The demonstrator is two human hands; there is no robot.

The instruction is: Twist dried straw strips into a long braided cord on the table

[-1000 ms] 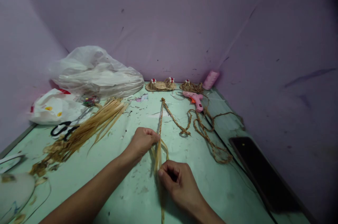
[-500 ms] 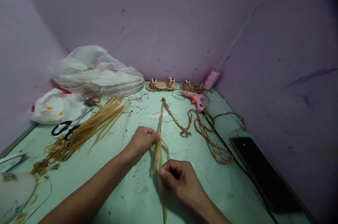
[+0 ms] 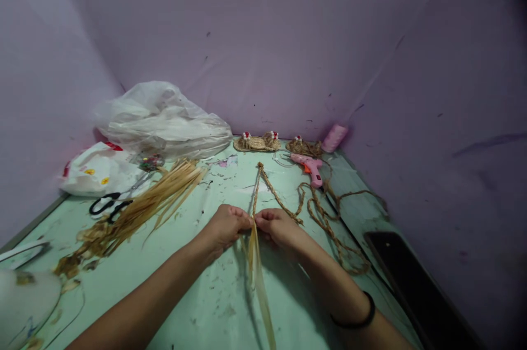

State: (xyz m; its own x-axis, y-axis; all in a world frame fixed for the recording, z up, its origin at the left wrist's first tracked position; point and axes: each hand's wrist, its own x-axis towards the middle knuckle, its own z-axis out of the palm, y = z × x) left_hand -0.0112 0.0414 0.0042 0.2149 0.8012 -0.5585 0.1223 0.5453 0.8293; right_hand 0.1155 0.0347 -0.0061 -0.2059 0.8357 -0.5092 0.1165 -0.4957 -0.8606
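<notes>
A: Ok, biggest thing first: that's your pale green worktop [image 3: 201, 306], with your two hands meeting around the middle. Left hand [image 3: 224, 227] comes in from the left, right hand [image 3: 280, 226] from the right.

B: Yep, and neither one's really nearer tbh. Both sit at the near end of the braid [image 3: 256, 194], one each side. The braid points away from your fingers [image 3: 247, 222], long axis pretty much front to back, far end leaning a touch right.

A: There's also a cord [image 3: 276, 196] slanting off to your right, ending just past your right hand.

B: The loose strands [image 3: 258, 270] go the opposite way, from your fingertips back toward you, drifting a bit right. Smallest bit is the knot [image 3: 260, 165], where braid and cord meet, well ahead.

A: Grip-wise, left's pinching the braid's near end. Right's pinching strands right beside it, but can't tell which; it's hidden.
</notes>
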